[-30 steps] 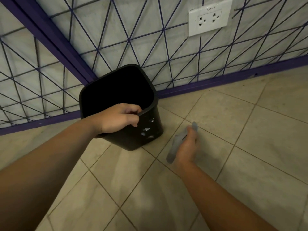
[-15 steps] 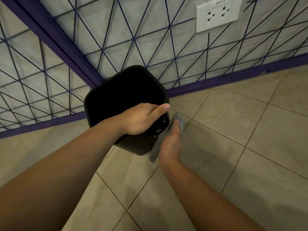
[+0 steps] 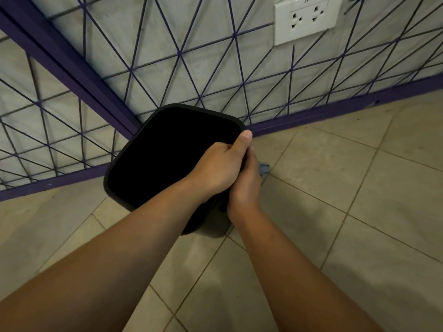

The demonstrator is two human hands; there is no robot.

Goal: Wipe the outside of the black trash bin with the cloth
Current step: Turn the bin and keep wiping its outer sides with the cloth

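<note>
Left hand [image 3: 219, 167] gripping black trash bin [image 3: 167, 161] rim, fingers curling over edge; right hand [image 3: 247, 185] pressing cloth [image 3: 263, 169] on side, finger state unclear; bin probably light, stiff, tipping easily

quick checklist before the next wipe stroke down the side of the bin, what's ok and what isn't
1. Bin steadied: ok. The left hand grips the near right rim of the black trash bin.
2. Cloth in hand: ok. The right hand holds the grey cloth; only a corner shows.
3. Cloth flat against the bin's side: cannot tell, the hands hide the contact.
4. Room to stroke down: ok, the tiled floor to the right of the bin is bare.
5. Far sides reachable: not ok, the bin sits in the corner by the wire grid.
</note>
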